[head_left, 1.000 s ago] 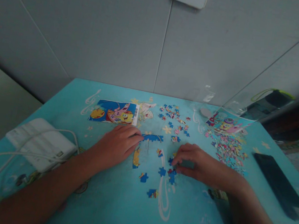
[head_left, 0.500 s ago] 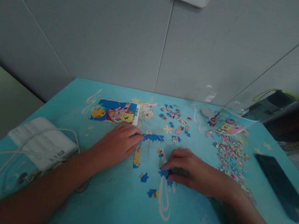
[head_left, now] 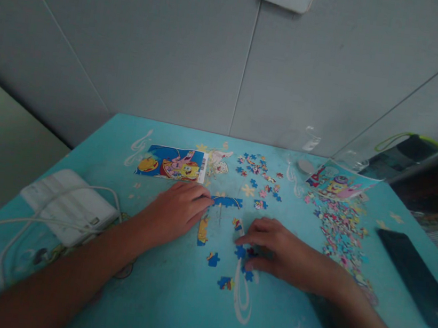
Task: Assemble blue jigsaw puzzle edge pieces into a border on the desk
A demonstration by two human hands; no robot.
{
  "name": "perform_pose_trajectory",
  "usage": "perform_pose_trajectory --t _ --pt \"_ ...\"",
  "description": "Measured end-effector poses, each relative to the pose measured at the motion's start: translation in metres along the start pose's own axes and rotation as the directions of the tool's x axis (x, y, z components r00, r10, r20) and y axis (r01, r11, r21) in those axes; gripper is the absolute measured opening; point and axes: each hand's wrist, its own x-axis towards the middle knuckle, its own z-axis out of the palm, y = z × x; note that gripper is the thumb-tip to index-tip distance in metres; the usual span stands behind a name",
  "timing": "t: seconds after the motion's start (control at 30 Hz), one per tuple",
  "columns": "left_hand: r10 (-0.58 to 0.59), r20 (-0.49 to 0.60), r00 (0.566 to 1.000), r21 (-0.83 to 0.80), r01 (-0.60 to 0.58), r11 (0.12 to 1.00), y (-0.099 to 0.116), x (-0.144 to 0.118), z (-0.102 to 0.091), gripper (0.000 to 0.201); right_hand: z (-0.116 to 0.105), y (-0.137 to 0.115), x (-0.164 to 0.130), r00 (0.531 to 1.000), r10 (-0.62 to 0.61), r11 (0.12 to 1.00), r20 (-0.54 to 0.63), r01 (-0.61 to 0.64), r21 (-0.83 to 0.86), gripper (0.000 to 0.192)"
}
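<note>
puzzle – only a blue corner strip (head_left: 227, 201) is joined | left hand (head_left: 174, 213) lying flat, fingers apart, holding it | right hand (head_left: 277, 249) pinching loose blue pieces (head_left: 240, 252) | big pile (head_left: 342, 228) waiting

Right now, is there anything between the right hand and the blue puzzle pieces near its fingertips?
Nothing visible. The right hand already rests on the table with its fingertips at the blue puzzle pieces; whether they touch is unclear.

A joined strip of blue puzzle pieces (head_left: 227, 202) lies flat on the surface, its left end under the left hand's (head_left: 174, 213) fingertips. Nearer and to the right, loose blue pieces (head_left: 240, 252) lie scattered, some touched by the right hand's (head_left: 280, 250) curled fingers.
</note>
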Motion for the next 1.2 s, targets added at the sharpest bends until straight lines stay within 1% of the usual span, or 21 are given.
perform_pose_trajectory --t 0.17,0.3,0.43,0.53,0.6,0.67,0.73,0.83,0.9,1.03,1.13,1.2 --pt "-0.001 -0.020 1.000 -0.006 0.001 1.000 0.000 0.001 0.000 0.025 0.000 -0.002 0.002 0.999 -0.018 1.000 -0.028 0.019 0.011 0.022" --pt "0.010 -0.037 0.999 -0.008 -0.010 1.000 -0.001 0.001 0.001 0.024 0.003 -0.004 0.004 0.998 -0.018 1.000 -0.059 0.019 0.018 0.018" --pt "-0.002 -0.021 1.000 -0.007 0.002 1.000 0.000 0.001 0.001 0.024 0.005 -0.003 0.005 0.996 -0.008 1.000 -0.086 0.010 0.016 0.016" --pt "-0.009 -0.010 1.000 -0.007 0.008 1.000 0.000 0.000 0.001 0.024 0.007 -0.001 0.006 0.992 -0.003 0.998 -0.124 0.010 0.056 0.012" --pt "-0.012 -0.006 1.000 -0.004 0.012 1.000 0.000 0.000 0.001 0.025 0.008 0.000 0.007 0.988 0.045 0.992 -0.145 -0.027 0.126 0.010" --pt "-0.008 -0.008 1.000 0.000 0.008 1.000 0.001 0.000 0.001 0.025 0.008 0.002 0.008 0.975 0.126 0.972 -0.185 -0.085 0.219 0.011" --pt "-0.003 -0.013 1.000 0.004 0.003 1.000 0.001 0.001 0.001 0.025 0.008 0.005 0.008 0.944 0.200 0.950 -0.264 -0.121 0.288 0.018" --pt "0.000 -0.017 1.000 0.008 0.000 1.000 0.001 0.001 0.001 0.025 0.006 0.014 0.008 0.895 0.254 0.936 -0.365 -0.133 0.326 0.029" --pt "0.001 -0.016 1.000 0.006 -0.001 1.000 0.001 0.001 0.000 0.025 0.005 0.019 0.008 0.883 0.287 0.921 -0.370 -0.148 0.360 0.031" --pt "-0.008 -0.010 1.000 0.007 0.008 1.000 0.001 0.000 0.000 0.024 0.003 0.025 0.009 0.868 0.389 0.847 -0.309 -0.205 0.491 0.032" --pt "0.002 -0.012 1.000 0.011 -0.002 1.000 0.001 0.000 0.000 0.024 0.001 0.026 0.010 0.849 0.440 0.771 -0.293 -0.190 0.608 0.034" --pt "0.004 -0.005 1.000 0.009 -0.004 1.000 0.001 0.000 0.000 0.024 0.001 0.026 0.011 0.838 0.456 0.744 -0.298 -0.175 0.645 0.038"
